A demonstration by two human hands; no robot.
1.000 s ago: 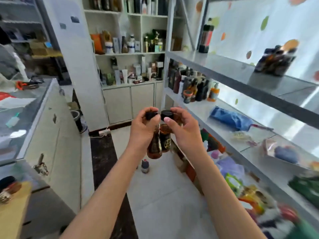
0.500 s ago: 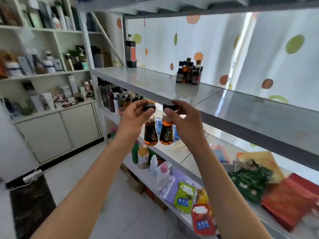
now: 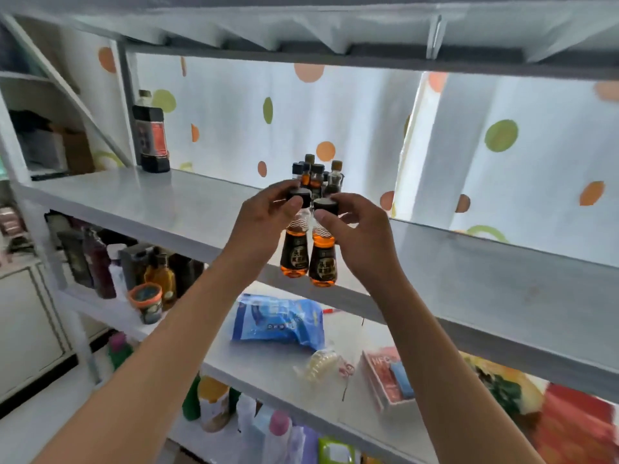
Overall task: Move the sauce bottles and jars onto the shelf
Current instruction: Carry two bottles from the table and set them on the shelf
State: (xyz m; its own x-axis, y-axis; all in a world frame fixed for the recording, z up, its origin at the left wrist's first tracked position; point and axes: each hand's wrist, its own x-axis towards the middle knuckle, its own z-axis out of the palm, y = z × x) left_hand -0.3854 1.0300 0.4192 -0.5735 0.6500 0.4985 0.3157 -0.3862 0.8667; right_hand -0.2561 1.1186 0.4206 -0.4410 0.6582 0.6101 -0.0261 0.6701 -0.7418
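Observation:
Two small amber sauce bottles with black caps hang side by side in front of the grey shelf [image 3: 150, 202]. My left hand [image 3: 264, 216] pinches the cap of the left bottle [image 3: 294, 252]. My right hand [image 3: 358, 226] pinches the cap of the right bottle [image 3: 322, 262]. Both bottles are in the air at the shelf's front edge, their bases a little below the board. Behind them, a cluster of several similar small bottles [image 3: 316, 174] stands at the back of the same shelf. A tall dark bottle with a red label [image 3: 150, 139] stands at the shelf's far left.
The shelf below carries dark bottles and an orange-lidded jar [image 3: 145, 301] at the left, a blue packet [image 3: 278, 321], a hair clip [image 3: 316, 363] and a red box [image 3: 390, 376]. Lower down stand more bottles. A dotted curtain [image 3: 502, 135] backs the shelf; another shelf board runs overhead.
I have turned toward the shelf unit and come closer to it. Both hands have carried the two bottles up and forward to the upper shelf's front edge, in front of the bottle cluster.

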